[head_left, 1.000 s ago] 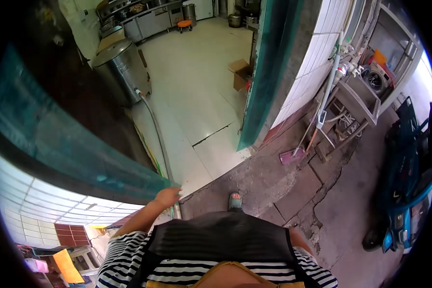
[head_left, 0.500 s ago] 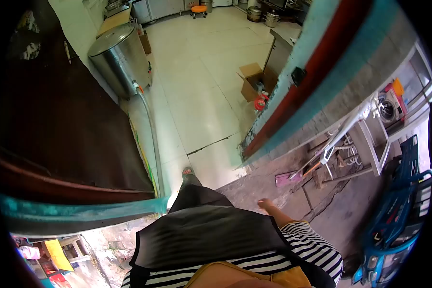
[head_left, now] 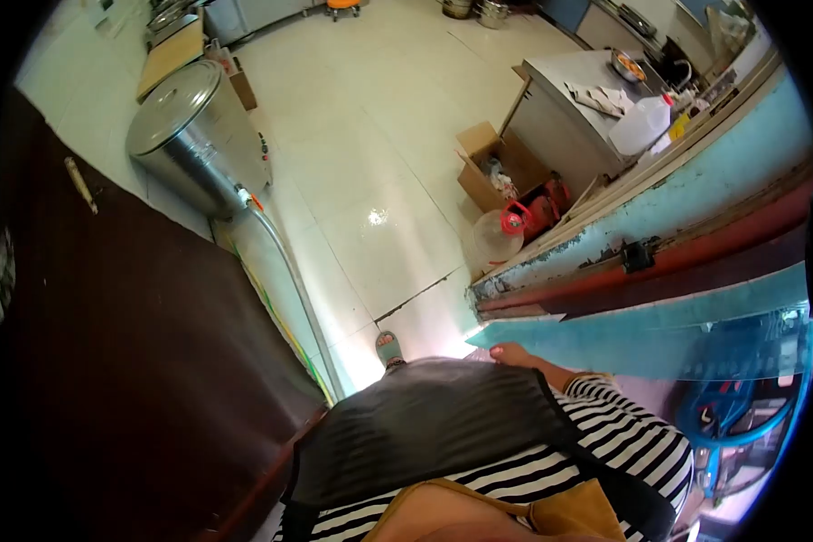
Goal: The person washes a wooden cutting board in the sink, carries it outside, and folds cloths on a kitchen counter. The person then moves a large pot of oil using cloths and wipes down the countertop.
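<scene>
My right hand [head_left: 512, 354] hangs at the right of my body, just in front of a striped sleeve [head_left: 596, 388]. Nothing shows in it, but its fingers are mostly turned out of sight. Close by on its right hangs a translucent teal curtain strip [head_left: 623, 348]; whether the hand touches it I cannot tell. My left hand is out of view. Below me are a dark apron [head_left: 434, 425] and one sandalled foot [head_left: 388, 345] on the pale tiled floor [head_left: 334, 154] at the doorway.
At left are a dark door covering [head_left: 135, 343], a large steel drum [head_left: 190, 135] and its grey hose [head_left: 291, 262]. On the right stand a cardboard box [head_left: 483, 181], a clear jug with a red handle [head_left: 499, 237], a steel table [head_left: 565, 108] and the door frame [head_left: 659, 235].
My view has moved forward into the doorway. The steel table on the right has come into sight. The teal strip now hangs at right, beside my right hand, instead of at left.
</scene>
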The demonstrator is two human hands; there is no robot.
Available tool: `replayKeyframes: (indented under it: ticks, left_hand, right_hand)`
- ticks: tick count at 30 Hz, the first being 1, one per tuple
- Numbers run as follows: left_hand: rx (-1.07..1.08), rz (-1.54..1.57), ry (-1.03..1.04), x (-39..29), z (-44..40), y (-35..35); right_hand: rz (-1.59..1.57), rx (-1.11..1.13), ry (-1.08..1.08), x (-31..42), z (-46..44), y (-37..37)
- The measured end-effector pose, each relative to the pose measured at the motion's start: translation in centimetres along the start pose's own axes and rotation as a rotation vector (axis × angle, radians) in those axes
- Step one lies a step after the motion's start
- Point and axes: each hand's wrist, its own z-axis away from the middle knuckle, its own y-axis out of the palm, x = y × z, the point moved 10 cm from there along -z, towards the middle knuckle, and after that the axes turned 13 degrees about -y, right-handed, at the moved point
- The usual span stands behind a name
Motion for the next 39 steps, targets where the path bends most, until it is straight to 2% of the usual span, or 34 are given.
replayKeyframes:
  ticks: [2, 5, 6, 8, 10, 12, 14, 15, 17, 18, 20, 21, 24, 26, 28, 30, 32, 34, 37, 39]
  left_hand:
    - [0.020, 0.044, 0.050, -3.7, -0.1, -1.6]
    - [0.024, 0.152, 0.124, -10.9, 0.3, -3.6]
    - [0.022, 0.190, 0.146, -13.6, 0.2, -4.1]
    - [0.035, 0.224, 0.182, -18.5, -0.6, -4.9]
    - [0.121, 0.197, 0.184, -23.1, -1.9, -5.3]
    - [0.277, 0.175, 0.243, -28.5, -3.0, -5.3]
    - [0.121, 0.234, 0.171, -33.8, -0.2, -6.5]
    - [0.116, 0.229, 0.163, -35.3, -1.2, -6.6]
    - [0.098, 0.243, 0.144, -37.2, -3.2, -7.8]
    - [0.088, 0.239, 0.131, -37.8, -4.1, -8.3]
    - [0.062, 0.199, 0.094, -38.3, -5.1, -9.4]
    - [0.042, 0.171, 0.072, -38.5, -5.4, -9.9]
    - [-0.012, 0.106, 0.016, -38.9, -6.2, -12.1]
    - [-0.038, 0.082, -0.012, -39.5, -7.1, -13.8]
    - [-0.041, 0.030, -0.029, -40.7, -8.3, -15.4]
    - [-0.032, -0.014, -0.034, -43.0, -10.5, -16.9]
    - [-0.020, -0.057, -0.043, -46.0, -13.0, -18.3]
    - [-0.017, -0.094, -0.044, -49.7, -15.2, -19.4]
    - [-0.017, -0.166, -0.054, -55.9, -18.8, -21.4]
    - [-0.012, -0.218, -0.030, -61.7, -21.6, -23.0]
  right_hand:
    - [0.039, -0.053, 0.017, 0.1, -1.6, -1.4]
    - [-0.086, -0.105, 0.087, 3.6, -2.3, -4.2]
    - [-0.003, -0.197, -0.013, 4.3, -3.3, -5.3]
    - [-0.157, -0.175, 0.035, 6.8, -4.2, -6.8]
    - [0.014, -0.082, -0.014, 7.5, -6.6, -8.3]
    - [-0.176, -0.198, -0.005, 5.7, -8.8, -9.3]
    - [-0.076, -0.158, 0.052, 6.6, -10.7, -11.1]
    - [-0.084, -0.152, 0.053, 6.3, -12.3, -12.2]
    - [0.129, -0.100, 0.013, 6.1, -15.0, -14.1]
    - [0.042, -0.153, -0.013, 5.7, -16.2, -15.2]
    - [0.014, -0.176, 0.107, 1.7, -19.1, -16.3]
    - [-0.222, -0.183, 0.065, 2.2, -19.3, -17.1]
    - [-0.075, -0.167, 0.194, 3.3, -21.8, -21.4]
    - [0.103, -0.236, 0.122, 3.8, -24.8, -24.5]
    - [0.181, -0.197, 0.113, 1.9, -28.0, -25.4]
    - [0.382, 0.139, 0.196, 0.5, -32.3, -25.3]
    - [0.186, -0.124, 0.185, 4.2, -34.0, -30.2]
    - [0.159, -0.223, 0.186, 8.0, -35.8, -34.4]
    - [0.157, -0.389, 0.162, 9.9, -39.9, -39.7]
    - [0.134, -0.507, 0.223, 10.8, -40.9, -42.7]
